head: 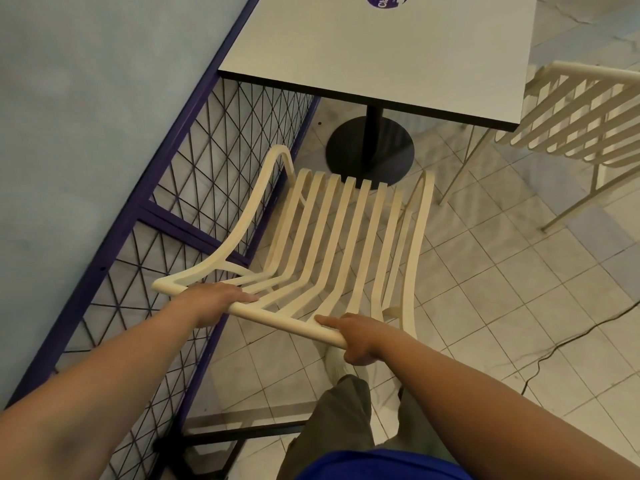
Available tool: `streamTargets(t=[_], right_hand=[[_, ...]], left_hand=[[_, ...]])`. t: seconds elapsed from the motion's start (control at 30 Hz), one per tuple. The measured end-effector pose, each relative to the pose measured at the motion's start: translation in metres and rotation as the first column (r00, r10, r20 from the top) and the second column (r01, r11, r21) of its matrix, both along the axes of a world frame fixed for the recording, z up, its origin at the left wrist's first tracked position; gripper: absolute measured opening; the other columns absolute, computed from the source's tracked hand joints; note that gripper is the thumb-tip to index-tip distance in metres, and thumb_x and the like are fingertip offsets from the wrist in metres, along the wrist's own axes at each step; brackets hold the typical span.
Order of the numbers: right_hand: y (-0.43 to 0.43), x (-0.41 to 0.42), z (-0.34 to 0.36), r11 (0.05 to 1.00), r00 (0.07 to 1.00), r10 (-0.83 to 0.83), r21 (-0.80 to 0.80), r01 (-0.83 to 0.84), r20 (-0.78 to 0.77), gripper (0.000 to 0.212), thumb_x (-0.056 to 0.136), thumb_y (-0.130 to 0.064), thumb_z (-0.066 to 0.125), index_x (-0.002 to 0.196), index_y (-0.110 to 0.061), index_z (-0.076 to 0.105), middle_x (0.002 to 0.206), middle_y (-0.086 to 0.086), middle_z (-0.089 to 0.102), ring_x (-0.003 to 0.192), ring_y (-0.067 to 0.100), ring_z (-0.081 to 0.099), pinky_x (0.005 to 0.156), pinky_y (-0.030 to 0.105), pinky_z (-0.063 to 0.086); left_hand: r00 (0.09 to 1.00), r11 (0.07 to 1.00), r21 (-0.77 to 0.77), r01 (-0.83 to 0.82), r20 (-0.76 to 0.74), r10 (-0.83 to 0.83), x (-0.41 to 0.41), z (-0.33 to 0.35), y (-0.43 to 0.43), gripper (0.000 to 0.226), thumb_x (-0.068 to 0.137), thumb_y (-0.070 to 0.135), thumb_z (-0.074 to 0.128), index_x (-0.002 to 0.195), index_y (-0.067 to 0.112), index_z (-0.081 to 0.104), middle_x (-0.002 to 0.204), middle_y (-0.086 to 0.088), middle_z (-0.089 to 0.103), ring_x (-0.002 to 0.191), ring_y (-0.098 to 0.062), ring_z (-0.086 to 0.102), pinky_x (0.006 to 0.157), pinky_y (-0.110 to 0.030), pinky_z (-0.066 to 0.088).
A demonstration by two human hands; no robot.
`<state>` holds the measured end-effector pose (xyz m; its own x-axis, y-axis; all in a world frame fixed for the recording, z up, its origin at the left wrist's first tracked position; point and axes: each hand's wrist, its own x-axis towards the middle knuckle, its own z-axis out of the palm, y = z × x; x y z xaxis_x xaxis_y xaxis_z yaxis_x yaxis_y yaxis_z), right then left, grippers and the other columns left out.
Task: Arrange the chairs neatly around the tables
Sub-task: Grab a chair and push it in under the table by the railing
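Observation:
A cream slatted chair stands right in front of me, its seat facing a grey square table on a black pedestal base. My left hand grips the left part of the chair's top back rail. My right hand grips the right end of the same rail, forefinger laid along it. The chair's front edge is close to the pedestal base, short of the table's near edge. A second cream slatted chair stands at the table's right side.
A purple-framed wire-mesh fence runs along the left, close to the chair's left armrest, with a pale blue wall behind. A black cable lies across the tiled floor on the right. My leg and shoe are just behind the chair.

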<state>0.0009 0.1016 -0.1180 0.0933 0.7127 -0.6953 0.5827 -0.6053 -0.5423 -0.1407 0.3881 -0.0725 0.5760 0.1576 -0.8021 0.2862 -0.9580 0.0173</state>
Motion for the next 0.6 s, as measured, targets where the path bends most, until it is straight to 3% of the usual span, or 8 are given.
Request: streamTargets(t=[0.1, 0.33, 0.6], right_hand=[[0.0, 0.001, 0.0, 1.0, 1.0, -0.018, 0.001, 0.018, -0.022, 0.094, 0.082, -0.006, 0.066, 0.151, -0.046, 0.016, 0.131, 0.006, 0.049, 0.098, 0.019, 0.045, 0.086, 0.035, 0.039], [-0.006, 0.008, -0.002, 0.999, 0.999, -0.038, 0.025, 0.038, -0.013, 0.092, 0.083, -0.007, 0.067, 0.151, -0.046, 0.018, 0.131, 0.006, 0.05, 0.096, 0.017, 0.044, 0.086, 0.034, 0.039], [-0.005, 0.006, -0.001, 1.0, 1.0, -0.003, 0.013, 0.002, 0.004, 0.091, 0.084, -0.01, 0.067, 0.151, -0.044, 0.016, 0.132, 0.007, 0.051, 0.104, 0.022, 0.049, 0.087, 0.036, 0.041]], left_hand=[[1.0, 0.999, 0.032, 0.008, 0.024, -0.008, -0.002, -0.004, -0.002, 0.089, 0.088, -0.005, 0.047, 0.145, 0.062, 0.028, 0.148, 0.012, 0.045, 0.12, -0.017, 0.053, 0.088, -0.039, 0.048], [0.998, 0.998, 0.054, 0.012, 0.059, -0.015, 0.002, -0.012, -0.003, 0.093, 0.087, -0.008, 0.046, 0.144, 0.063, 0.027, 0.146, 0.009, 0.047, 0.121, -0.02, 0.052, 0.093, -0.042, 0.044], [1.0, 0.998, 0.058, 0.019, -0.019, -0.018, 0.005, -0.008, -0.007, 0.091, 0.088, -0.002, 0.051, 0.144, 0.064, 0.023, 0.142, 0.011, 0.048, 0.118, -0.019, 0.053, 0.086, -0.04, 0.049]])
